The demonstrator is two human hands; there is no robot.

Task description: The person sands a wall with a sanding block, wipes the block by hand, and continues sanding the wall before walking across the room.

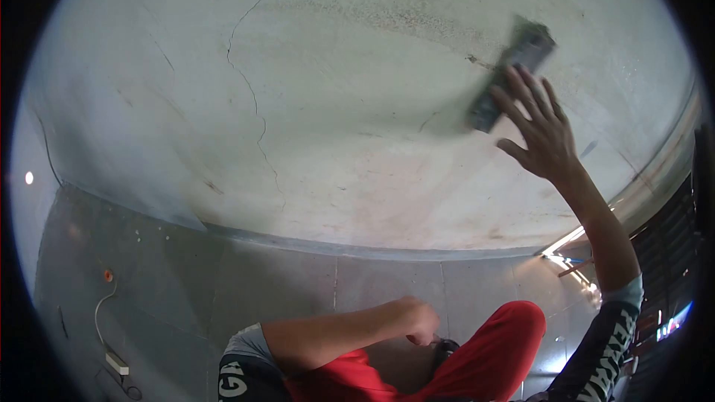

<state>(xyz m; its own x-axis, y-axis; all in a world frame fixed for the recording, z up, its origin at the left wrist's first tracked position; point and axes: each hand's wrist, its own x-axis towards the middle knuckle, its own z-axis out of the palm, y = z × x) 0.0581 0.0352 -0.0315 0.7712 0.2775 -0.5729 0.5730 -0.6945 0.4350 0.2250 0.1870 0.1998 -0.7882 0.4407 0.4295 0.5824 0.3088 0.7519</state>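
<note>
My right hand [545,132] reaches up to the pale wall [320,126], its fingers spread over the lower part of a dark, flat sanding block [514,74]. The block is tilted, blurred by motion, and lies against the wall beside a rough, speckled patch. Down in front of my body, my left hand [423,321] is curled closed between my bent legs in red trousers [503,350]. A small dark object [447,348] shows just past its fingers; I cannot tell whether the hand grips it.
A long crack [257,108] runs down the wall. Grey floor tiles [275,275] meet the wall's foot. On the floor at left lie a white power strip [117,362] and its cable. Light comes in at a gap [570,242] on the right, near dark slatted panels [670,246].
</note>
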